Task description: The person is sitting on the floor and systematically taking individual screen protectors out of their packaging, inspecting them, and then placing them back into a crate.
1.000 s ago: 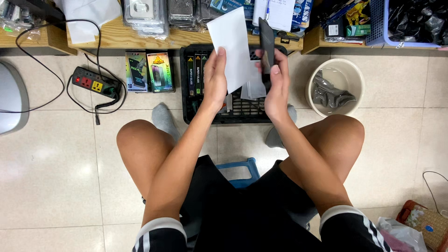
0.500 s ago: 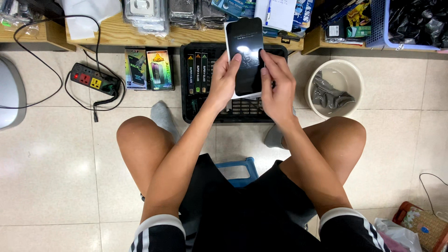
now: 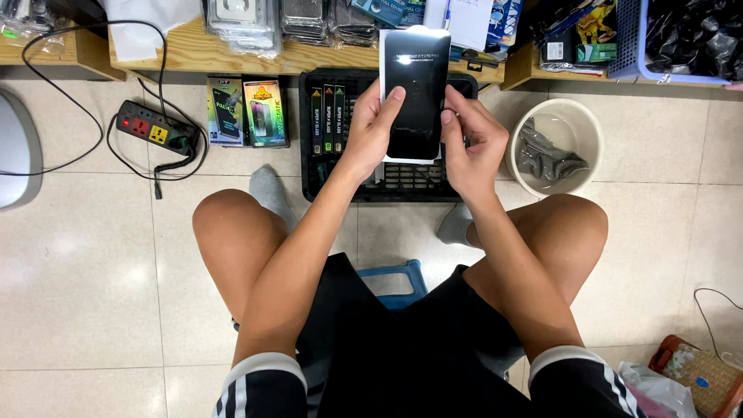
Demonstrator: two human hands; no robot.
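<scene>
Left hand point(image 3: 371, 131) and right hand point(image 3: 468, 143) are pinching the glossy black panel point(image 3: 416, 93) by its long edges, upright above the black crate point(image 3: 387, 182), open floor either side.

The black crate point(image 3: 402, 182) is largely hidden behind the hands and the dark glossy panel point(image 3: 416, 93); the woven basket point(image 3: 700, 379) (bottom right corner) is cut off by the edge.

Black shorts point(image 3: 402, 348) — white stripes at the hems — grey socks point(image 3: 271, 190), bare arms.
</scene>
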